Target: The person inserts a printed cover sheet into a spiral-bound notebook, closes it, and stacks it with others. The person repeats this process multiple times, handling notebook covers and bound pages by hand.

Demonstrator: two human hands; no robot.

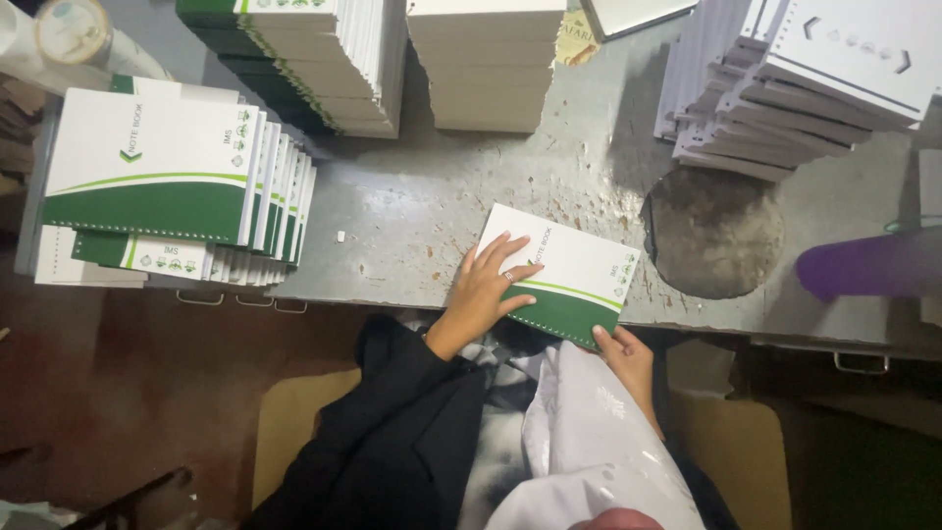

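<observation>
1 green-and-white notebook [561, 274] lies flat at the near edge of the grey metal counter [422, 211], turned askew: long axis runs from far-left to near-right, green band and spiral edge toward the person. Left hand [483, 291] lies flat on its left part, fingers spread, released. Right hand [626, 355] pinches the near-right corner, probably thumb on top. Stacks of similar notebooks [167, 177] stand left and along the far side. Dim workshop, brown floor below.
</observation>
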